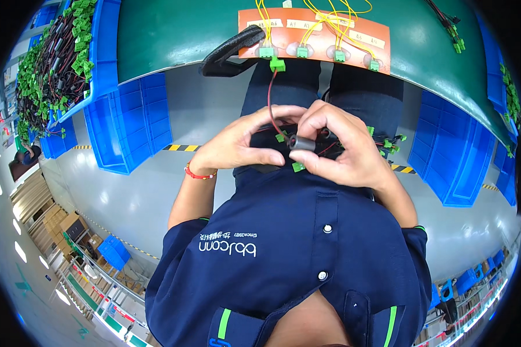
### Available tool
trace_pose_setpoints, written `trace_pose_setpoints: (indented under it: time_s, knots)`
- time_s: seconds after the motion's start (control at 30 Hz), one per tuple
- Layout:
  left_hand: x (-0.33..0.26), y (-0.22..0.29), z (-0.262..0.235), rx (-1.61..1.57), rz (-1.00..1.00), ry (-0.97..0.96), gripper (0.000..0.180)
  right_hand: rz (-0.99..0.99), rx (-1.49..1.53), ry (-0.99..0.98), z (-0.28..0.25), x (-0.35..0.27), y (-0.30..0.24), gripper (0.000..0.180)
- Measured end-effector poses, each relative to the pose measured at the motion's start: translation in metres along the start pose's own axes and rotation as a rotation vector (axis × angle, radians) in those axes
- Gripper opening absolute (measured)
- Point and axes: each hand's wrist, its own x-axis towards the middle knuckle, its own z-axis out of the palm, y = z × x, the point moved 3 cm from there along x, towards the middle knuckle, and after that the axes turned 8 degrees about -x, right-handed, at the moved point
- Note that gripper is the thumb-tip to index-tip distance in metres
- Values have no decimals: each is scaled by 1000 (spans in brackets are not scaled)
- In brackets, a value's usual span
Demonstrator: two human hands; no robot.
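My right hand point(344, 141) pinches a black cylindrical ferrite core point(303, 143) between thumb and fingers, above my lap. A thin red-and-black cable point(270, 98) runs from the core up to a green plug connector point(277, 63). That plug sits against a green socket point(265, 52) on the edge of an orange board point(315, 37). Around the cable curves my left hand point(249, 136), its thumb apart from the fingers; those fingertips are partly hidden. More cables with green connectors point(388, 141) lie on my lap, partly covered by my hands.
Yellow wires point(330, 17) rise from several sockets on the board, at the edge of the green table point(173, 40). A black handle-shaped object point(231, 55) overlaps the board's left. Blue bins point(130, 124) flank me; a heaped one point(107, 52) holds cables at far left.
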Motion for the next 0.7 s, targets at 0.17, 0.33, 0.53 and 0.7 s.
trace_pose_setpoints:
  time_s: [0.17, 0.33, 0.53, 0.7]
  knots:
    - [4, -11, 9, 181, -87, -75, 43, -80, 270, -31, 11, 7, -16, 24]
    - [16, -6, 9, 576, 123, -89, 37, -277, 117, -96, 23, 18, -18, 22]
    - [13, -33, -24, 681, -169, 355, 19, -21, -723, -46, -6, 15, 41, 22]
    - [16, -30, -14, 844, 12, 371, 16, 165, -568, -67, -26, -7, 44, 24]
